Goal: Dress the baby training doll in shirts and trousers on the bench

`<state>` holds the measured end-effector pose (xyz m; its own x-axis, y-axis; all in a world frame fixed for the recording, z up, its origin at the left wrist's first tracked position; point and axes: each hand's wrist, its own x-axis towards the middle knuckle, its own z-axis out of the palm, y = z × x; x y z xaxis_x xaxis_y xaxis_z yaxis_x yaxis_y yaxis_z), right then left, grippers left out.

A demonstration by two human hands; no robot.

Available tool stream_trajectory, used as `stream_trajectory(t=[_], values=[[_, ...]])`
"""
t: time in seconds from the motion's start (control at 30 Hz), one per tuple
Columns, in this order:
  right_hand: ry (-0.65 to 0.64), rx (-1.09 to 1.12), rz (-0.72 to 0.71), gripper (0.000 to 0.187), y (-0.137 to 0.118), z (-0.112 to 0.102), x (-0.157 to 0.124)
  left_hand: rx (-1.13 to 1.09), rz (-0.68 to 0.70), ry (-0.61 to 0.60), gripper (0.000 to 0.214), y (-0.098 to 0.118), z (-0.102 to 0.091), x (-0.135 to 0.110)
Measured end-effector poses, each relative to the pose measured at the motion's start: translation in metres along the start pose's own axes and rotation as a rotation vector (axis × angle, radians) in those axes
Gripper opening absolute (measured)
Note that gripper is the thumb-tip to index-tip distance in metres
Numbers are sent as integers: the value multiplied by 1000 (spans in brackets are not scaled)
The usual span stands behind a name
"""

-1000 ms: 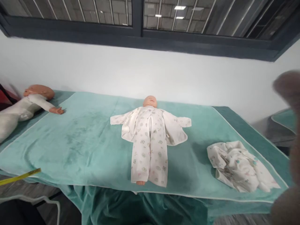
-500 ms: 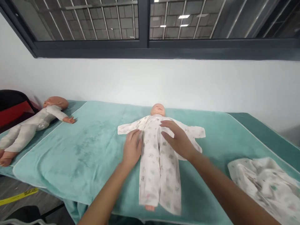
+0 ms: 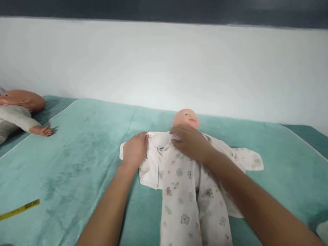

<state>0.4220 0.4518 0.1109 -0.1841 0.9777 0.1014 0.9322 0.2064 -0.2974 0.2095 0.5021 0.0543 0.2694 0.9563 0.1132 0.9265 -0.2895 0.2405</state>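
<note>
A baby doll (image 3: 186, 117) lies on its back, dressed in a white printed baby shirt (image 3: 246, 159) and matching baby trousers (image 3: 180, 198). My left hand (image 3: 135, 148) is closed on the shirt at the doll's left-of-picture shoulder, covering part of that sleeve. Just below the doll's chin, my right hand (image 3: 191, 141) has its fingers closed on the cloth at the chest. Between the two hands the shirt front is drawn up, and its plain white inner side shows. The fingertips of both hands are partly hidden. The trouser legs run out of view at the bottom.
A second doll (image 3: 22, 114) in pale clothes lies at the left edge. Green towelling (image 3: 84, 150) covers the table, up against a white wall (image 3: 102, 65). A yellow strip (image 3: 20, 209) shows at lower left, and a bit of white cloth (image 3: 322, 230) at lower right.
My view has come closer and tilted down. Both hands have moved up to the shirt's shoulder and chest and taken hold of cloth. The shirt front is now lifted.
</note>
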Motion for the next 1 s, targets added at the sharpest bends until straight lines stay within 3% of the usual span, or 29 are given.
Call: stream_trajectory(t=[0.1, 0.23, 0.4, 0.5, 0.6, 0.87, 1.0], values=[[-9, -2, 10, 32, 7, -12, -11, 10, -65, 10, 44, -5, -3, -4], [-186, -188, -59, 29, -14, -22, 6, -17, -63, 34, 45, -3, -1, -9], [-375, -467, -174, 25, -59, 2, 44, -54, -24, 41, 44, -4, 2, -10], [-379, -496, -181, 28, -69, 19, 50, -83, 12, 37, 43, -6, 4, -9], [-358, -544, -143, 32, -68, 21, 46, -131, 22, 43, 43, -9, 4, -10], [-224, -704, -115, 36, -54, -21, 19, -303, -81, 83, 42, -22, 2, -25], [-167, -676, -66, 37, -48, -44, 3, -391, -94, 68, 38, -28, 8, -27]])
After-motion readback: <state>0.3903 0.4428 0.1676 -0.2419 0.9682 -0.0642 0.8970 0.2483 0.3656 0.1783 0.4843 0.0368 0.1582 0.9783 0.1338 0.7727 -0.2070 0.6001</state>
